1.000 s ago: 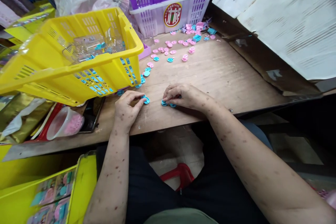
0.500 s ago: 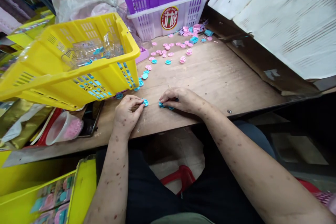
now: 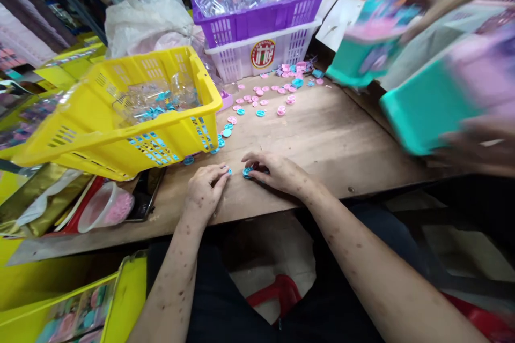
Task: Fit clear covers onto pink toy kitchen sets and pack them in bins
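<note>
Near the front edge of the wooden table, my left hand (image 3: 206, 188) pinches a small blue round plastic piece (image 3: 229, 171) between thumb and fingertips; most of it is covered. A short gap to the right, my right hand (image 3: 277, 172) has its thumb and fingers closed around another blue round plastic piece (image 3: 247, 172) at the tabletop. Its far side is hidden under the fingers. Farther back lie several loose pink round pieces (image 3: 281, 110), and blue ones (image 3: 227, 132) line the yellow basket's side.
A yellow basket (image 3: 169, 127) with clear and blue parts stands left. Behind, a purple basket (image 3: 261, 24) rests on a white basket (image 3: 233, 61). At right, another person's blurred hands (image 3: 483, 144) hold teal-and-pink containers (image 3: 426, 102) over the table. A plastic cup (image 3: 96, 209) sits front left.
Another person's hands and teal-and-pink containers have come in at the right. The view has tilted up slightly. My hands keep nearly the same places, and the left piece is turned more edge-on.
</note>
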Action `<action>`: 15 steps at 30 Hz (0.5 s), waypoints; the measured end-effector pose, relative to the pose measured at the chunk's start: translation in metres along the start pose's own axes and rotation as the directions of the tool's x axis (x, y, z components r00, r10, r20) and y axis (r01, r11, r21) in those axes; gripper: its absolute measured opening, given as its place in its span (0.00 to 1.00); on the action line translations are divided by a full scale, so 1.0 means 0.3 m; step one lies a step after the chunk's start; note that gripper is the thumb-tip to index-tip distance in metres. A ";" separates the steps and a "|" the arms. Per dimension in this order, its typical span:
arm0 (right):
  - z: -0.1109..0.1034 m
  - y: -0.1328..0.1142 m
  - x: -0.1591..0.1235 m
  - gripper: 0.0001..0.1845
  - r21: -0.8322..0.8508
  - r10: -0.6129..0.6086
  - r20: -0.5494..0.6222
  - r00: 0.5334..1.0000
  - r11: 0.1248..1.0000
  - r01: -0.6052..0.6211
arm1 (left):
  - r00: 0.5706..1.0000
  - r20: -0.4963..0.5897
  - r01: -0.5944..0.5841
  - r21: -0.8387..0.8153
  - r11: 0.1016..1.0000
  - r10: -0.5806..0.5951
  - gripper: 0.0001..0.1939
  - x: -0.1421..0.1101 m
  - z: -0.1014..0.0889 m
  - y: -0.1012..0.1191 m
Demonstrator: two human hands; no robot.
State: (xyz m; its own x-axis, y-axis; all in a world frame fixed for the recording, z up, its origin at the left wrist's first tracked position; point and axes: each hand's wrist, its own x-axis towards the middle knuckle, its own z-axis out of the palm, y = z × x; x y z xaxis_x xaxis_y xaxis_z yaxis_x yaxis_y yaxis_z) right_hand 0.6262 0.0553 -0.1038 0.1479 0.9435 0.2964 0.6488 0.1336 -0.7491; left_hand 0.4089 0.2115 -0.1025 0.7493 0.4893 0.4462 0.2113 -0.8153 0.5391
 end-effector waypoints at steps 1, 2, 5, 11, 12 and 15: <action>0.006 -0.010 -0.003 0.20 0.005 -0.011 -0.010 1.000 1.000 0.011 | 1.000 0.027 -0.008 -0.021 1.000 0.008 0.08 -0.003 0.004 0.001; 0.013 -0.020 -0.005 0.22 0.002 -0.035 -0.022 0.999 0.999 0.035 | 0.998 0.055 -0.021 -0.048 0.999 0.023 0.09 -0.004 0.012 0.005; 0.033 -0.043 -0.008 0.32 -0.041 -0.127 -0.056 0.990 0.991 0.125 | 0.993 0.082 -0.073 -0.097 0.993 0.081 0.17 0.010 0.038 0.047; 0.060 -0.034 0.026 0.41 -0.151 -0.161 -0.020 0.987 0.976 0.156 | 0.991 0.028 -0.129 -0.048 0.990 0.130 0.13 0.056 -0.242 0.274; 0.064 -0.032 0.033 0.36 -0.160 -0.160 0.005 0.987 0.974 0.158 | 0.992 0.007 -0.126 -0.035 0.991 0.126 0.07 0.077 -0.346 0.311; 0.076 -0.028 0.053 0.15 -0.175 -0.176 0.098 0.980 0.966 0.191 | 0.994 -0.057 -0.084 0.080 0.993 0.089 0.13 0.238 -0.645 0.336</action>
State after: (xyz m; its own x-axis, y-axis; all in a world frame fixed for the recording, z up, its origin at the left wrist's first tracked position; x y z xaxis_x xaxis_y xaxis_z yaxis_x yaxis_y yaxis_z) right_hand 0.6060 0.0762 -0.1064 -0.0425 0.9304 0.3640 0.7854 0.2563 -0.5634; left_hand 0.3623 0.2242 0.1218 0.7282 0.4318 0.5323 0.1974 -0.8758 0.4405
